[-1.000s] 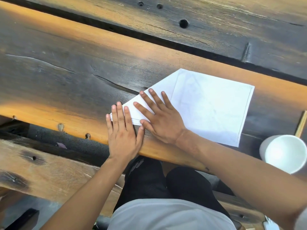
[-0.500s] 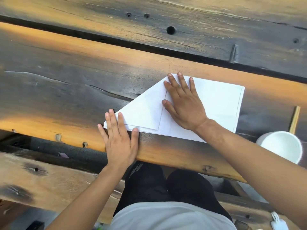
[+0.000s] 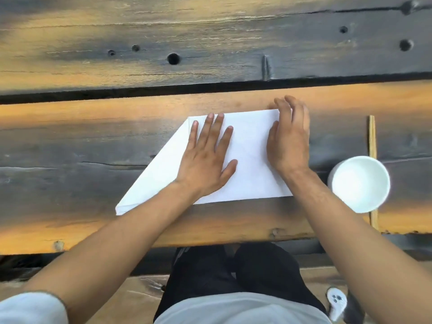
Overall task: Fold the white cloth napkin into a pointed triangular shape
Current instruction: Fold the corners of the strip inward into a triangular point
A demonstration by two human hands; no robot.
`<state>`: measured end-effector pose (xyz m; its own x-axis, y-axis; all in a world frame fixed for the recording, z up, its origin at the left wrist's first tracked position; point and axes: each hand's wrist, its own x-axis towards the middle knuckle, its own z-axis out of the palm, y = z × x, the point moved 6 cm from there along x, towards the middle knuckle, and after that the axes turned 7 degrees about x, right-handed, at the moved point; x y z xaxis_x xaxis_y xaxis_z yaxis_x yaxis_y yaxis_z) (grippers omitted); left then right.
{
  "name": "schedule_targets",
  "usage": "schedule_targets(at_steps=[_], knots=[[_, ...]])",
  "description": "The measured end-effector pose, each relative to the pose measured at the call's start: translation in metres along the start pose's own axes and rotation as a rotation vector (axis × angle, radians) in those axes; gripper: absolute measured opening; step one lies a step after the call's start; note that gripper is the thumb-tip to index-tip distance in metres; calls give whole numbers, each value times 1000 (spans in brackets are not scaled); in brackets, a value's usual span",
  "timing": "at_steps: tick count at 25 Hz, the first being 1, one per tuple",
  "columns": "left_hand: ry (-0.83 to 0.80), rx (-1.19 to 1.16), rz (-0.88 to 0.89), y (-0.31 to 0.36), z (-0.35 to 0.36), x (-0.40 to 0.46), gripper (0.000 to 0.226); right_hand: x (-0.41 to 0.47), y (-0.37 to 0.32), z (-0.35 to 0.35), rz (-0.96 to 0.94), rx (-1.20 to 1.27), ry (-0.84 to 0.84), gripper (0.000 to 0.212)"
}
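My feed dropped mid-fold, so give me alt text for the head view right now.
A partly folded white napkin lies on a dark wooden table, its left side folded into a diagonal edge. The left hand presses flat on its middle while the right hand rests at its far right corner. A white cup stands to the right.

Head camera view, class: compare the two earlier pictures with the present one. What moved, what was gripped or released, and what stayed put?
The left hand moved from the napkin's near left point to its middle and presses flat. The right hand shifted to the far right corner, fingers curling over the edge; a grip cannot be confirmed. The left diagonal fold, the white cup and the wooden stick stayed.
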<state>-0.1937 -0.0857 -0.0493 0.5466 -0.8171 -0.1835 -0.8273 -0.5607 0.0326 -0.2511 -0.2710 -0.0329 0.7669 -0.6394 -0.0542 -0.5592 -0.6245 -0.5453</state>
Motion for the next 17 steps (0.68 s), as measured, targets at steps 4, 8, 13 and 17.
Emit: schedule_targets(at_steps=[4,8,13,17], knots=[[-89,81,-14,5,17,13,85,11,9,-5,19,-72,-45,48],[-78,84,-16,6,21,12,87,19,11,-9,46,-56,-99,43],[-80,83,-8,5,21,13,86,18,12,-14,59,-10,-109,19],[-55,62,11,3,21,18,84,14,12,-20,47,122,-68,13]])
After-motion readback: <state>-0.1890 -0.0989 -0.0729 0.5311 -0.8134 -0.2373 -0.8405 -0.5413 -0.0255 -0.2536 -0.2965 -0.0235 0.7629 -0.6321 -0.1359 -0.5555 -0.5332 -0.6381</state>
